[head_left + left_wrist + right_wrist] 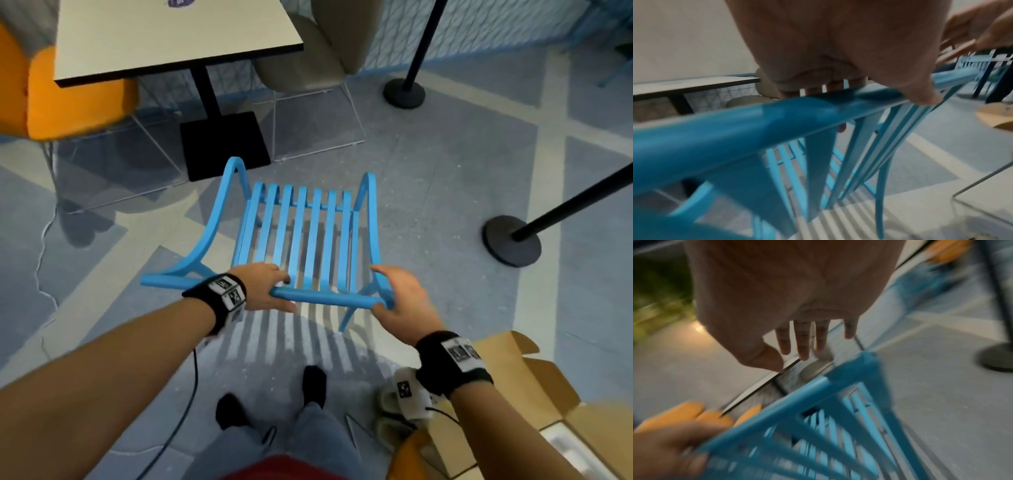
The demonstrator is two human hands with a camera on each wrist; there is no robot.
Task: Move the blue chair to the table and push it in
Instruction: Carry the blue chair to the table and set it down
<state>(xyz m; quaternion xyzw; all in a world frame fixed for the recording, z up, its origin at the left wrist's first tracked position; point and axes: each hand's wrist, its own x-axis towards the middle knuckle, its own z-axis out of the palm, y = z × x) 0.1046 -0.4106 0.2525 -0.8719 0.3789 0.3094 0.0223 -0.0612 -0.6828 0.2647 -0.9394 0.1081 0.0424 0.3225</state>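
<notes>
The blue chair (308, 233), slatted metal with curved armrests, stands on the floor with its back towards me and its seat facing the table (171, 41). A gap of floor lies between the chair's front and the table's black pedestal base (222, 144). My left hand (270, 287) grips the top rail of the backrest (735, 126), fingers curled over it. My right hand (397, 298) is at the rail's right corner. In the right wrist view its fingers (803, 340) are straight and spread just above the chair's rail (818, 402).
An orange chair (68, 96) sits at the table's left and a beige chair (308, 51) on its far side. Two black stanchion posts (404, 89) (513, 245) stand to the right. An open cardboard box (513, 394) lies at my right foot. A cable (191, 394) runs along the floor.
</notes>
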